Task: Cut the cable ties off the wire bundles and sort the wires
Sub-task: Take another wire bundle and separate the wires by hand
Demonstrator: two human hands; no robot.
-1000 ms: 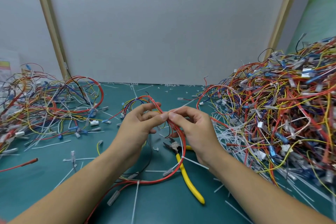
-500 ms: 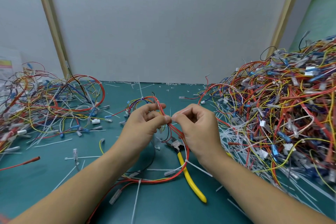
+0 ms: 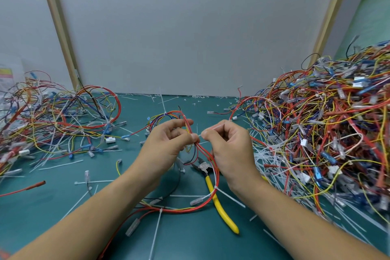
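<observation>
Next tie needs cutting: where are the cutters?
Head view, lower centre: the yellow-handled cutters lie on the green mat below the right hand, under the red wire bundle.

Teal surface [image 3: 190, 245] meets pale grey wall panel [image 3: 190, 27]. Tan vertical strips [image 3: 59, 27] frame panel both sides. Green area [image 3: 379, 6] top right. Even light.
</observation>
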